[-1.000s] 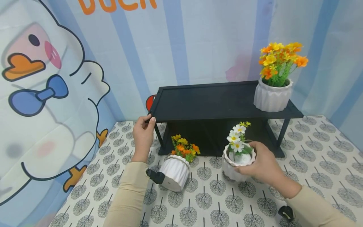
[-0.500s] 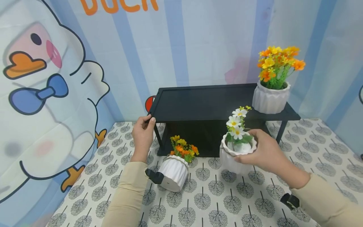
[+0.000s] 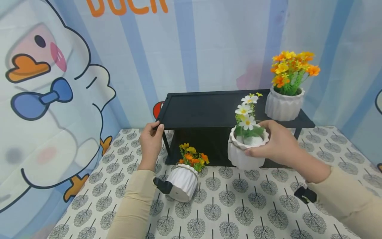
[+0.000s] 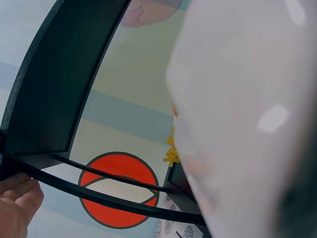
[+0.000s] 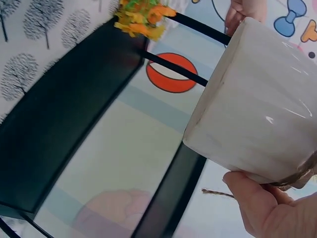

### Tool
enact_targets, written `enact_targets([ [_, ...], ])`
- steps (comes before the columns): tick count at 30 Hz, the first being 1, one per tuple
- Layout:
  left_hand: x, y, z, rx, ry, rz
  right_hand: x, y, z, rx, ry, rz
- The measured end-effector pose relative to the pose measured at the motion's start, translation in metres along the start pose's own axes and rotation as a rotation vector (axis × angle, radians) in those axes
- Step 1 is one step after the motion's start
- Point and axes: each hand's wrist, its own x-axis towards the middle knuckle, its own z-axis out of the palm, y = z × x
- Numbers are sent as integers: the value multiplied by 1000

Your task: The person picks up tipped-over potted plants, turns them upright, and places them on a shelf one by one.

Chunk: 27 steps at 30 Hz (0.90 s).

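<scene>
Two bare hands are at work. The left hand pinches the front left corner of a black shelf, thumb and fingers closed on the edge of its top board. The right hand grasps a white fluted pot by its side and rim, thumb on the near face. This pot is held in the air, nearly upright, in front of the shelf's right half. White daisies with yellow centres and green leaves rise from it; the right wrist view shows brown twine round it.

Beige sleeves cover both forearms, and a small black device sits at the right wrist.

Just in front of the shelf's left half, a second white pot lies tipped over on the worktop, its base toward the person and its orange and yellow flowers toward the shelf. A third white pot stands upright on the right end of the top board, full of taller orange and yellow blooms.

The worktop is spread with a pale cloth printed with dark trees. Behind hangs a blue striped backdrop with a large cartoon duck at left.
</scene>
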Motion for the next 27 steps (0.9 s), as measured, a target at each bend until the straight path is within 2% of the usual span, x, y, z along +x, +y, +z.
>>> enact_targets([
  [13, 0, 2, 0, -1, -10, -13, 18, -21, -26, 19, -27, 54],
  [27, -1, 1, 0, -7, -10, -6, 35, -32, -45, 18, -25, 95],
])
